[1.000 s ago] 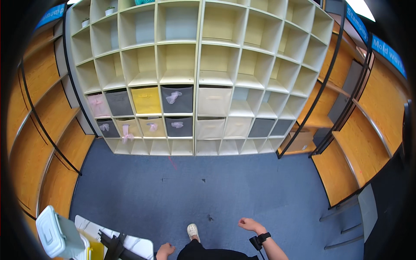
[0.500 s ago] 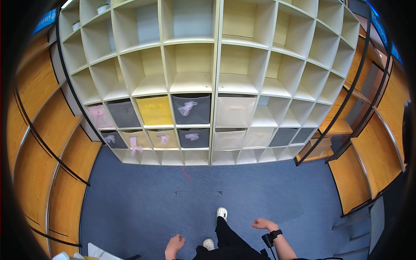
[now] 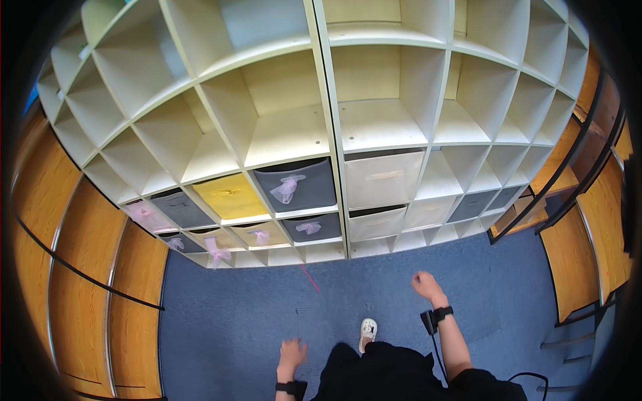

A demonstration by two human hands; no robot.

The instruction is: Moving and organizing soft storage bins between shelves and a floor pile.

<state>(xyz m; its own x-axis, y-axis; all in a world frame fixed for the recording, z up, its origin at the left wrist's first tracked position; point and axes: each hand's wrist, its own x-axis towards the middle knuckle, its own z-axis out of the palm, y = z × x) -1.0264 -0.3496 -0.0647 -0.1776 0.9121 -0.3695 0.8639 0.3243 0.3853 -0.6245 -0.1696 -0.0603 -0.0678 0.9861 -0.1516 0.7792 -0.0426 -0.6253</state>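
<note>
My left hand (image 3: pixel 292 354) hangs low over the blue floor, slightly blurred, its fingers loosely apart and holding nothing. Higher up and to the right, my right hand (image 3: pixel 426 285) is curled closed, with nothing visible in it. Neither hand touches anything. In front stands a tall cream cubby shelf (image 3: pixel 334 150). Its lower rows hold fabric bins: a yellow bin (image 3: pixel 231 196), a large dark grey bin (image 3: pixel 311 190) with a pink bow, a beige bin (image 3: pixel 384 187), and a pink bin (image 3: pixel 148 215) at the left. My right hand is nearest to the shelf's lower right part.
Wooden shelves (image 3: pixel 80 267) with black metal frames line the left side. More wooden shelving (image 3: pixel 568 267) stands at the right. Blue floor (image 3: pixel 227 327) lies between me and the cubby shelf. One white shoe (image 3: pixel 368 331) of mine shows. A black cable runs from a device on my right wrist.
I have come closer to the cubby shelf, which looks larger and tilted. Both hands have swung up and forward, the right one further. Only one shoe shows now.
</note>
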